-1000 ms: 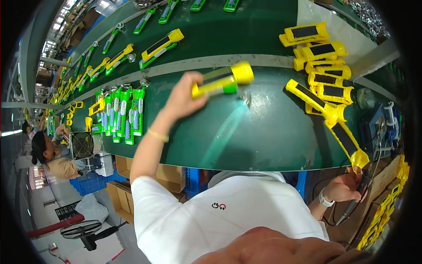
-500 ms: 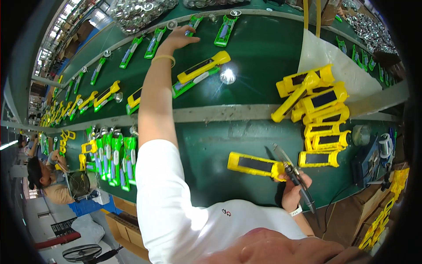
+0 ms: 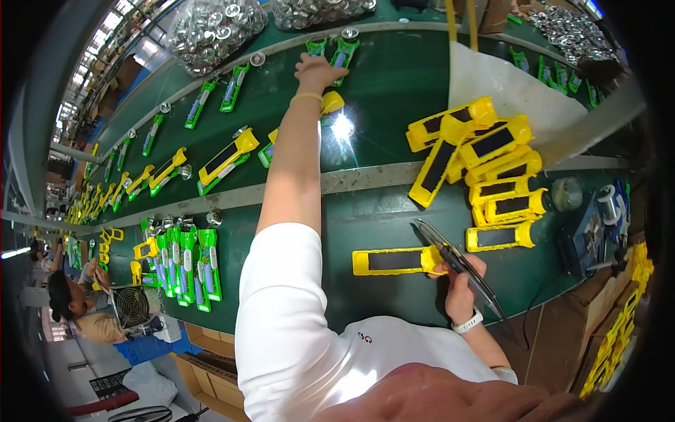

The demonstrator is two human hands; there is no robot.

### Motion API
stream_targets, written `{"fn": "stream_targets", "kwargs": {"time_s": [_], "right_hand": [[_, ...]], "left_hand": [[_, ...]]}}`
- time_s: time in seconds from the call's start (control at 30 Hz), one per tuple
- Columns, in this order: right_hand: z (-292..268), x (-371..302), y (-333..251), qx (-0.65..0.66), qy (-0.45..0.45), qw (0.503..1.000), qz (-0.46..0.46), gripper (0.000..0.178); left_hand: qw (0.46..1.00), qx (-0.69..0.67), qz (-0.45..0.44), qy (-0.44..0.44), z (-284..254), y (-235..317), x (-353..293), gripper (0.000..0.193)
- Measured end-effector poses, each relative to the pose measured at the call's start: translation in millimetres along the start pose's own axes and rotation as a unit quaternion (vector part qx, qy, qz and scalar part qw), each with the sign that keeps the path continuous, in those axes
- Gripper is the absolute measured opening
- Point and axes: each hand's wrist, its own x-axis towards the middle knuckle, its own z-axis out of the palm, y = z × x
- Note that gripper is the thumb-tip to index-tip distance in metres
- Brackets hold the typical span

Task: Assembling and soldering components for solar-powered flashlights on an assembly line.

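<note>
My left hand (image 3: 320, 72) is stretched over the far belt with its fingers apart, at the lower ends of two green housings; the thumb lies against the right green housing (image 3: 344, 60). Whether it touches the other is hard to tell. At the near table, my right hand (image 3: 464, 285) is closed around a dark-handled soldering iron (image 3: 460, 264), blurred by motion, with its tip pointing up and away. Fingers of that hand also pinch the right end of a yellow housing (image 3: 387, 261) with a dark rectangular panel, lying level above the table.
Yellow housings (image 3: 499, 239) are piled on the right, beside a blue soldering station (image 3: 580, 243) and a solder spool (image 3: 608, 204). Green housings (image 3: 188, 264) lie bunched left. A metal rail (image 3: 373, 179) divides table and belt. Bags of reflectors (image 3: 214, 32) stand far back. A co-worker (image 3: 77, 295) sits left.
My left hand has moved right along the belt's far side, toward the right green housing. The belt pieces appear shifted left. My right hand still holds the iron and yellow housing, now turned more level.
</note>
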Motion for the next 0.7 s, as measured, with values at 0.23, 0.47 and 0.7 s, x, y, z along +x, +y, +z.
{"fn": "stream_targets", "kwargs": {"time_s": [0.23,0.47,0.7], "right_hand": [[-4,-4,1,0.024,0.020,0.999,0.013,0.030],[-26,-8,-18,-0.042,0.005,0.998,0.042,0.035],[-56,-5,-21,-0.157,-0.030,0.987,0.011,0.031]], "left_hand": [[0.956,-0.065,0.202,0.202,-64,-50,-108,0.053],[0.957,-0.108,0.269,0.029,-69,-156,-344,0.039],[0.937,-0.003,0.312,0.157,-79,-154,-425,0.041]]}}
